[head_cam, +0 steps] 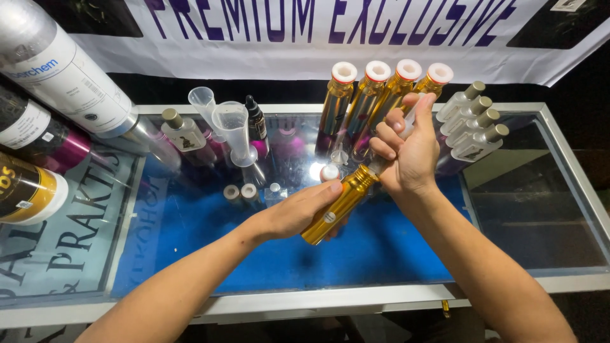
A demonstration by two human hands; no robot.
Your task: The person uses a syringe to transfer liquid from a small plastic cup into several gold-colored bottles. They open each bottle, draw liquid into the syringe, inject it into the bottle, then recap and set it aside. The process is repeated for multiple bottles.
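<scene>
Over glass counter [508, 190], hands [356, 184] around gold bottle [340, 204]

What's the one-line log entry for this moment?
left hand: grips gold bottle, tilted | right hand: holds clear syringe at bottle's mouth | surface: glass counter

Glass counter [508, 209]: tilted bottle [340, 204] at centre; four bottles [381, 95] behind; measuring cups [222, 117] far left; spray bottles [473, 117] far right.

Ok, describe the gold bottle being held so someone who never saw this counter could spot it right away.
On the glass counter with the blue lining, look just in front of the back row of four upright gold bottles. The gold bottle is tilted, gripped by the left hand, its neck at the right hand. Unlike its neighbours, it lacks a white cap.
</scene>
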